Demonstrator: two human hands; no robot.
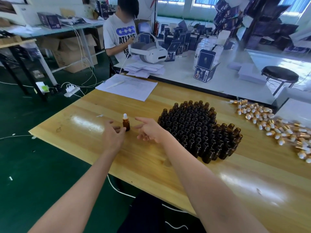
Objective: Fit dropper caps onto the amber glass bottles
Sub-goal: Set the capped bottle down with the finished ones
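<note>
Two empty, slack-fingered hands, left hand (112, 137) just beside and right hand (149, 130) near, flank a capped amber bottle (126, 123) upright toward the tabletop's (80, 126) left edge, uncapped bottles (198, 130) massed centrally, dropper caps (276, 130) heaped far-right.

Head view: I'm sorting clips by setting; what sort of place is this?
Probably a small packing workshop: massed open amber glass bottles, a heap of gold-collared white dropper caps, stacked dark printed cartons.
</note>
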